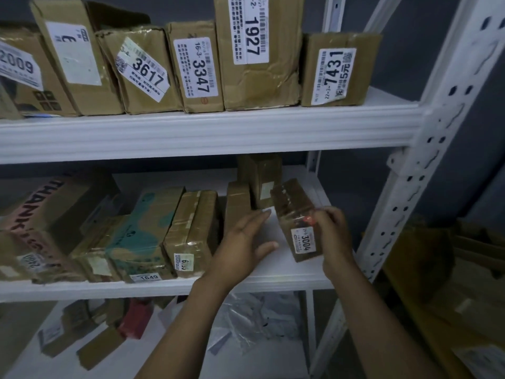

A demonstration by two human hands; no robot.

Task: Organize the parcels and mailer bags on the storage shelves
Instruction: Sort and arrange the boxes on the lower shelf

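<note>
The fingers (323, 216) of the right hand (332, 236) are curling round the right edge of a small box (296, 222) labelled 3004 and gripping it, tilted, with its label end toward the camera. Whether its lower corner is touching the middle shelf (276, 272) cannot be told. At 9 o'clock of that box the left hand (243, 242) is hovering flat, fingers straight and spread, holding nothing. Its fingertips are pointing to 1 o'clock, close to a slim box (237, 203) and an upright box (261, 179) standing at the back.

The middle shelf is showing bare white board under both hands. Toward 9 o'clock a taped box (191, 231) and a teal-printed box (144, 233) are lying side by side.

At 12 o'clock the upper shelf (207, 129) is carrying a row of labelled cartons, 7431 (338, 69) sitting rightmost. At 6 o'clock clear mailer bags (254, 315) are lying on the lower shelf. A perforated white post (426, 149) is running along 3 o'clock, with a grey wall (410, 36) behind and dim stacked cardboard (451, 269) beyond.
</note>
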